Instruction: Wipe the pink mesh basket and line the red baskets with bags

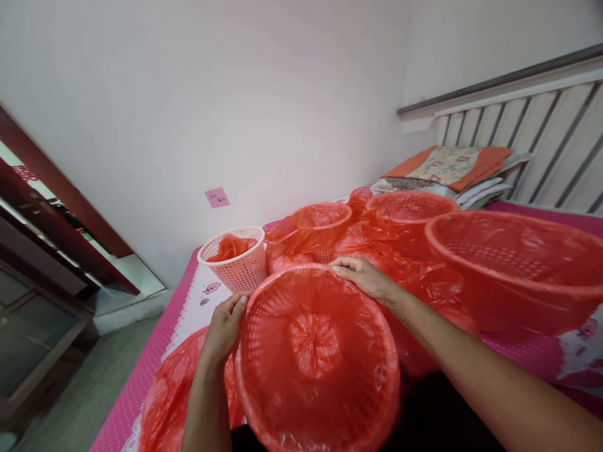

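Observation:
A round perforated plastic basket (315, 351), lined with a red plastic bag, is tilted so that I look down into it. Its bag is gathered in a pleated knot at the bottom and folded over the rim. My left hand (227, 323) grips the rim at the upper left, thumb on top. At the far edge of the rim my right hand (360, 276) closes over the bag and basket edge. Loose red plastic film (174, 389) lies beside my left forearm.
A pale pink basket (240, 273) with red film inside stands near the wall. Several other red-lined baskets, one large (513, 276), crowd the right side. Folded bedding (452, 169) is stacked by the slatted headboard (532, 138). The pink bedspread (136, 383) ends at the left.

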`<state>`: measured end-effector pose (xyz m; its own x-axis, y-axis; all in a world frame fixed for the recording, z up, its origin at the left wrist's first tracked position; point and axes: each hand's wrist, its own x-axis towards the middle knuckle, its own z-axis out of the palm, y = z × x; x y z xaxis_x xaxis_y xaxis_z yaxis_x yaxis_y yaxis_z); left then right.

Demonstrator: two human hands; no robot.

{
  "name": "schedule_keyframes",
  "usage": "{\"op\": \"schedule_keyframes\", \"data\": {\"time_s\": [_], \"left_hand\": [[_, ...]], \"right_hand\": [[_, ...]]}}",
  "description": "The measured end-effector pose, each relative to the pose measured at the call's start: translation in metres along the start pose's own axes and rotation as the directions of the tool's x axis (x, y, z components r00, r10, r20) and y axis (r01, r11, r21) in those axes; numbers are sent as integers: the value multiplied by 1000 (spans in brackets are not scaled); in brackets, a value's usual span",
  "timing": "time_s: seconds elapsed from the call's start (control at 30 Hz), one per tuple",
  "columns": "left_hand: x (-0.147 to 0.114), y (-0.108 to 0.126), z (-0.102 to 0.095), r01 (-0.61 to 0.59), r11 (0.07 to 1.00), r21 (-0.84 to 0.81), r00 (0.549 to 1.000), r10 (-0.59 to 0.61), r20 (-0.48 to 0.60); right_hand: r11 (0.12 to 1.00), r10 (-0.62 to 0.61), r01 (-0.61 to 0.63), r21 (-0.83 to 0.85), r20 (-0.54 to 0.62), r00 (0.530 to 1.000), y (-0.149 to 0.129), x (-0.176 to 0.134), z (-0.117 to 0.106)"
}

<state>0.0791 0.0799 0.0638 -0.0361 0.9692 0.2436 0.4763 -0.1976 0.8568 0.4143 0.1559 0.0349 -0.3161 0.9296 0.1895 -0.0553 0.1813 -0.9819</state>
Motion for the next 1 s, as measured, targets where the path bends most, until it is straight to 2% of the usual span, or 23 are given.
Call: {"op": "schedule_keyframes", "data": {"time_s": [0.17, 0.3, 0.47, 0.6, 0.73, 1.0], "left_hand": [[-5, 2, 3, 77, 994, -83, 997, -78, -8], [-7, 13, 1, 22, 997, -69, 1000, -21, 21], [-7, 15, 0, 13, 997, -80, 997, -8, 71], [-5, 7, 3, 30, 992, -123, 993, -15, 118], [-4, 4, 5, -10, 997, -74, 998, 15, 63], [-6, 5, 8, 7, 1000, -1, 1000, -7, -10]], "right_hand": [[1000, 3, -3, -31, 7, 1000, -1, 0, -1], [995, -31, 33, -89, 29, 999, -6, -2, 0], [961, -93, 107, -254, 66, 993, -15, -7, 8], [890, -170, 180, -420, 62, 983, -16, -7, 15], [845, -193, 220, -488, 107, 975, -15, -6, 15], [883, -150, 191, -430, 128, 980, -8, -4, 10]]}}
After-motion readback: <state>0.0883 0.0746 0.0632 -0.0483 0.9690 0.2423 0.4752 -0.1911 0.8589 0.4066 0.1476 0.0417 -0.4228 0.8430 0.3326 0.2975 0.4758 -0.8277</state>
